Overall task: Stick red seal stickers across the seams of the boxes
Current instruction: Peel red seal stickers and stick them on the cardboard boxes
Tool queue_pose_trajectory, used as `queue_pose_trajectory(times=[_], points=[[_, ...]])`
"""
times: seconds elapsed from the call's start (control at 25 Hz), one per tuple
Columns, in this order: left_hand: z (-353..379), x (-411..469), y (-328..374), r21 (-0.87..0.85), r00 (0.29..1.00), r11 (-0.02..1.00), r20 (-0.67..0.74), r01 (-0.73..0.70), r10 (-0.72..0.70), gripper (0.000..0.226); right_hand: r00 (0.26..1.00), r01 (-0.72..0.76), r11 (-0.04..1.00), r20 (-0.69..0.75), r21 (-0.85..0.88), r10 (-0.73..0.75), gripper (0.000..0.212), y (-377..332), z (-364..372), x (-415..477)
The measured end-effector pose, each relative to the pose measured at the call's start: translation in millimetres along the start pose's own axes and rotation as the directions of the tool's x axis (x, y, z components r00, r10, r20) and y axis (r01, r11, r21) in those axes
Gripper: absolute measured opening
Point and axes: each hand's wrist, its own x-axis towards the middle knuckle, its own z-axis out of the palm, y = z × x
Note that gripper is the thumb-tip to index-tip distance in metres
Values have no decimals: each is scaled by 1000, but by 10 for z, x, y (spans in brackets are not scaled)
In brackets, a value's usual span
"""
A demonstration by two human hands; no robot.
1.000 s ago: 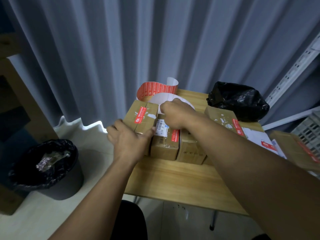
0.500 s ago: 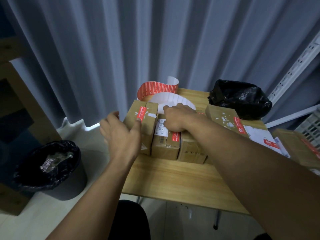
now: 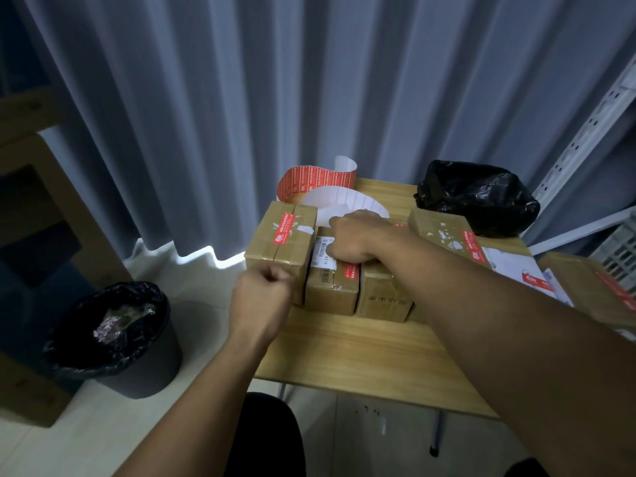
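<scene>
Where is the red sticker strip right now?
Head view, upper centre: the red sticker strip curls at the far edge of the table, just behind the leftmost box.

Your left hand [image 3: 265, 297] is curled into a fist (a little blurred) nearer to you, while your right hand [image 3: 358, 241] reaches farther ahead, knuckles up, fingers bent downward.

Under the right grip [image 3: 358, 241] the boxes [image 3: 332, 294] are matt brown cardboard, with smooth tape along the seams — their red seal stickers [image 3: 284, 228] are glossy paper. The worktop [image 3: 361, 356] beneath is pale, smooth wood grain. Beyond the grip, a sticker strip [image 3: 316, 177] on white backing paper; right of it, a crinkled glossy black plastic bag [image 3: 478, 197].
</scene>
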Motion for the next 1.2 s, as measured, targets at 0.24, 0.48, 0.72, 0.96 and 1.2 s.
queue_pose_trajectory(times=[0.24, 0.48, 0.72, 0.96, 1.2], points=[[312, -119, -11, -153, 875, 897, 339, 414, -346, 38, 998, -26, 999, 50, 19, 26, 63, 26, 78, 95], [387, -80, -46, -259, 845, 828, 361, 497, -394, 48, 998, -34, 995, -51, 97, 39, 56, 68, 91, 137], [380, -156, 111, -313, 861, 830, 383, 462, -335, 36, 968, 7, 964, -245, 266, 61, 41, 66, -136, 39], [283, -344, 410, -337, 914, 885, 357, 320, -195, 17, 887, 55, 930, -445, 362, 121, 29, 98, -445, -255], [240, -644, 635, -325, 942, 931, 330, 169, -55, 25, 827, 27, 934, -533, 356, 179, 19, 255, -686, -671]])
